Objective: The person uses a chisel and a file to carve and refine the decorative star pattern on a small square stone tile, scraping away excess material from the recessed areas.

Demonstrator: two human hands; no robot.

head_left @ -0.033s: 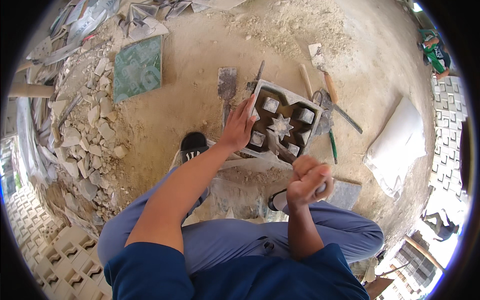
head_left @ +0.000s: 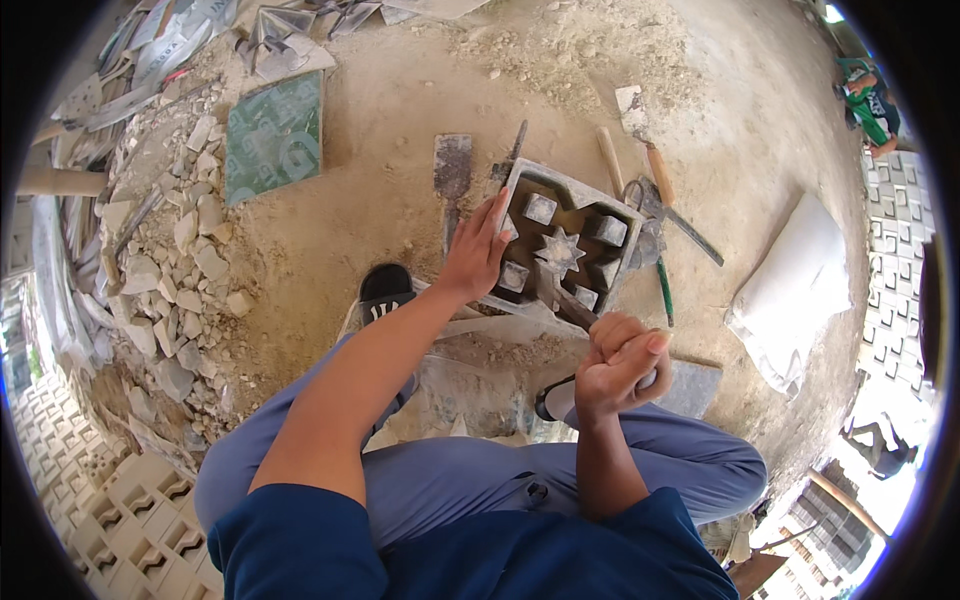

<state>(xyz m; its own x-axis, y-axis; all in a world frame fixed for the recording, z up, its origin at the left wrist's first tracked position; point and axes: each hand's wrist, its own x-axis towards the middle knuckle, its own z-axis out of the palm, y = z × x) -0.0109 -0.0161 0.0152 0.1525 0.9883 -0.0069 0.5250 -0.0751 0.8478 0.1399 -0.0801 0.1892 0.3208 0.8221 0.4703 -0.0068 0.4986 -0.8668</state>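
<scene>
A grey, box-like casting mold (head_left: 535,174) lies tilted in front of my feet, with square blocks and a star-shaped block (head_left: 559,252) inside. Against its left edge rests my left hand (head_left: 474,250), fingers stretched along the rim. My right hand (head_left: 622,362) is wrapped in a fist round the handle of a narrow flat-bladed scraper (head_left: 573,308). The blade points into the mold's near side, close to the star; its tip is hard to make out.
Right of the mold lie a wooden-handled hammer-like tool (head_left: 610,160), a trowel (head_left: 660,175) and a white sack (head_left: 798,295). A flat dark paddle (head_left: 453,168) lies to the left. Farther left are a green board (head_left: 275,138) and broken rubble (head_left: 170,285). A person (head_left: 872,105) is at far right.
My right fist and the scraper have shifted very slightly right and toward me. My left hand stays on the mold's edge.
</scene>
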